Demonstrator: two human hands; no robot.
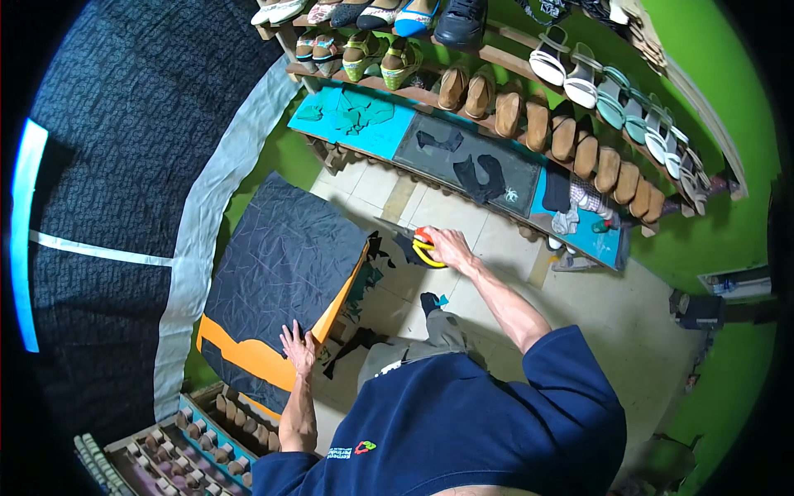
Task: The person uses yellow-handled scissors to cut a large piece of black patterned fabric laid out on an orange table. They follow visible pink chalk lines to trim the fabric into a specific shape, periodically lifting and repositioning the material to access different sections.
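Observation:
My left hand (299, 349) lies with spread fingers on the near right edge of a black fabric-like sheet (285, 256), creased and marked with faint lines. Beneath it is an orange-topped table (248, 354), bare along a curved cut edge. Off the table's right side, my right hand (451, 248) is closed round the red and yellow handles of a pair of scissors (424, 253). The blades point left, toward the sheet's corner, and look apart from it. A dark scrap (405, 245) shows beside the scissors; whether my hand holds it I cannot tell.
A low bench (405, 136) with dark and green cut pieces runs along the far wall. Above it, racks hold shoes and wooden shoe lasts (538, 120). More lasts fill a shelf (194, 446) at lower left. Scraps (351, 339) lie beside the table, near my legs. A dark curtain (116, 190) hangs left.

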